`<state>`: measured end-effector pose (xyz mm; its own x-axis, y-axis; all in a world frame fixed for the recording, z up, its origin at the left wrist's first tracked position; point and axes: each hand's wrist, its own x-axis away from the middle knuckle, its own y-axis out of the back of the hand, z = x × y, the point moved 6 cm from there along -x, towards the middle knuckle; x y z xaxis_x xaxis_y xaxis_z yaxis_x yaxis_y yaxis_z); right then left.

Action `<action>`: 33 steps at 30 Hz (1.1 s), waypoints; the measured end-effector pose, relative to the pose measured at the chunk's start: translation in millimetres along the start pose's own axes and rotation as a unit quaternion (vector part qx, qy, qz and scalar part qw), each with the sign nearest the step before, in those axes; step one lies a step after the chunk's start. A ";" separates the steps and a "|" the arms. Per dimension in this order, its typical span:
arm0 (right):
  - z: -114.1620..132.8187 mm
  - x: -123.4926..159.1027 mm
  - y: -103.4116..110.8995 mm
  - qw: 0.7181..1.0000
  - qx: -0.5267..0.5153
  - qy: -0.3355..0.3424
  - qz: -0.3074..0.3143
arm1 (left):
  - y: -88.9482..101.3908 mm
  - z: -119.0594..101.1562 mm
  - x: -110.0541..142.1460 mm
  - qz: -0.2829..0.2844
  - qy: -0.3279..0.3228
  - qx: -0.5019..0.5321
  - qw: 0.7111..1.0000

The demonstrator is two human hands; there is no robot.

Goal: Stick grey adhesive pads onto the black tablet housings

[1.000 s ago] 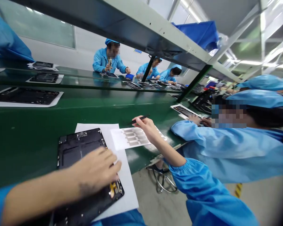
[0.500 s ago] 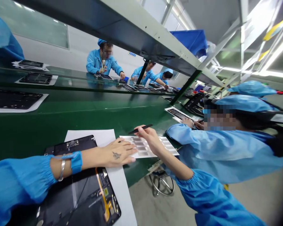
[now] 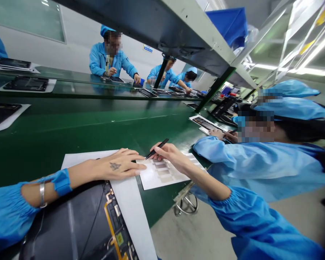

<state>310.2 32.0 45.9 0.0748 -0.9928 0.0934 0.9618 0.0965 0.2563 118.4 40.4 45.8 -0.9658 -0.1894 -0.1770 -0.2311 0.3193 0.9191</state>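
My right hand [image 3: 170,154] pinches a pair of black tweezers [image 3: 160,146], whose tips point down and left toward the near corner of a white sheet of greyish rectangular stickers [image 3: 151,180]. My left hand [image 3: 120,165] is stretched out, palm down, with its fingertips at the sheet's left edge. Beneath my left forearm lies an opened black tablet [image 3: 78,220] with an orange flex cable [image 3: 110,222] along its right side. White paper [image 3: 137,213] is under the tablet. My left wrist covers the tablet's upper part.
A co-worker in a blue smock [image 3: 260,169] sits close on my right, hands at another device [image 3: 206,122]. A shelf [image 3: 178,32] crosses overhead on a dark post [image 3: 215,90]. More opened tablets [image 3: 27,83] lie on the green bench [image 3: 97,126]; other people work opposite.
The tweezers have swung from nearly level to tips-down, close to my left fingertips. My left hand has shifted left on the sheet, and the sheet has turned slightly. The view has moved too.
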 end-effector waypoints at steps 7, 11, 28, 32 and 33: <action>1.8 -5.0 -2.2 0.999 0.011 -0.029 0.032 | 8.7 -12.5 3.0 -0.027 0.009 -0.005 1.000; 2.7 -7.1 -1.9 0.998 0.019 -0.040 0.046 | 4.3 -9.0 1.3 -0.028 -0.002 -0.006 1.000; 28.5 2.5 1.0 0.997 -0.014 0.003 -0.072 | -13.2 5.6 -0.6 -0.017 -0.053 -0.043 0.998; 56.2 9.6 8.6 0.990 -0.038 0.072 -0.115 | 13.5 11.2 18.2 -0.027 -0.016 -0.070 0.997; 59.6 11.2 9.6 0.988 -0.043 0.079 -0.125 | 27.5 13.6 29.9 -0.043 0.019 -0.087 0.995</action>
<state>304.6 26.0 106.8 -0.1334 -0.9843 -0.1159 0.9738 -0.1519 0.1692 81.5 56.1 61.0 -0.9376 -0.2444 -0.2472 -0.2856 0.1359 0.9487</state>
